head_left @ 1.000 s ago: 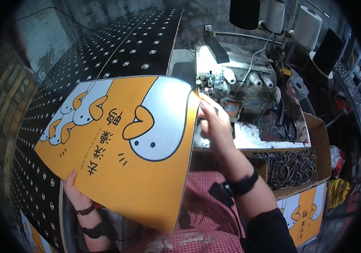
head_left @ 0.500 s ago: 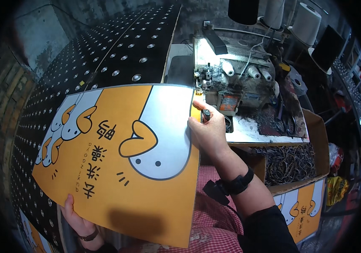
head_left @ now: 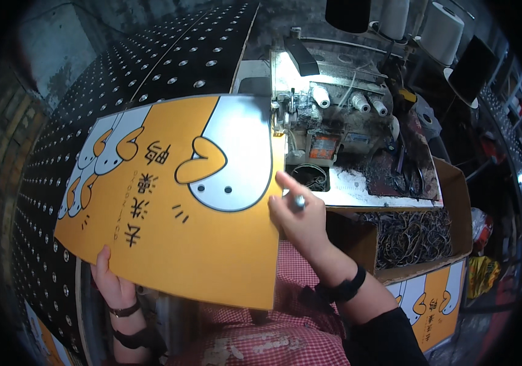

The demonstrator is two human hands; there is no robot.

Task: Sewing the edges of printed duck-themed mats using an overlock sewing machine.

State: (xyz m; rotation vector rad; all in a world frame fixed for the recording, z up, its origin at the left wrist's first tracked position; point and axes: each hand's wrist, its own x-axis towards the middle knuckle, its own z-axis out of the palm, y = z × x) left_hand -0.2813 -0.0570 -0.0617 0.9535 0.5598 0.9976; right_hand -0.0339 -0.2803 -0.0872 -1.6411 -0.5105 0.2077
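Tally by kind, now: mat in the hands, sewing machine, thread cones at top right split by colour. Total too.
Orange printed mat: 1
Sewing machine: 1
White thread cones: 2
Black thread cones: 2
Total: 6

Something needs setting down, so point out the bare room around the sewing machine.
Widest: the studded black surface, beyond the far edge of the yellow mat. Smaller: a dusty strip of white tabletop, between the dark opening and the dark pad. Crowded: that pad, holding dark tools, and the carton, full of tangled trimmings.
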